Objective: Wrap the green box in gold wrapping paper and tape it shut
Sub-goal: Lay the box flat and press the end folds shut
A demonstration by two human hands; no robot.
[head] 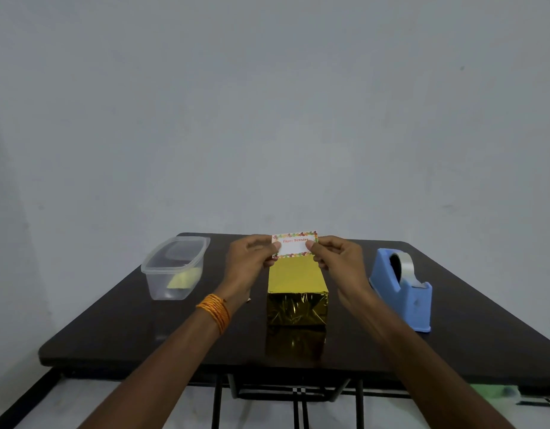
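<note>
Box: the gold-wrapped box [296,292] stands at the centre of the frame on the dark surface [453,320], fully covered in shiny gold paper, its crinkled end facing the camera; no green shows.
Card: a small white "Happy Birthday" card [294,245] with a coloured border is held above the far end of the box, between the two hands.
Left grip: the left hand [252,258] pinches the card's left edge between thumb and fingers; an orange thread band [214,311] circles the wrist.
Right grip: the right hand [338,258] pinches the card's right edge the same way.
Container: a clear plastic container [174,267] sits at middle left, well apart from the box, with something pale yellow [184,278] inside.
Dispenser: a blue tape dispenser [402,289] with a roll of clear tape stands at middle right, near the right forearm but not touching it.
In the way: both forearms run along either side of the box; the hands and card hide its far end.
Surface: glossy and dark brown, it mirrors the gold box; black metal legs show beneath its near edge.
Room: a plain pale grey-blue wall fills the upper half of the frame; a pale floor shows at the bottom.
</note>
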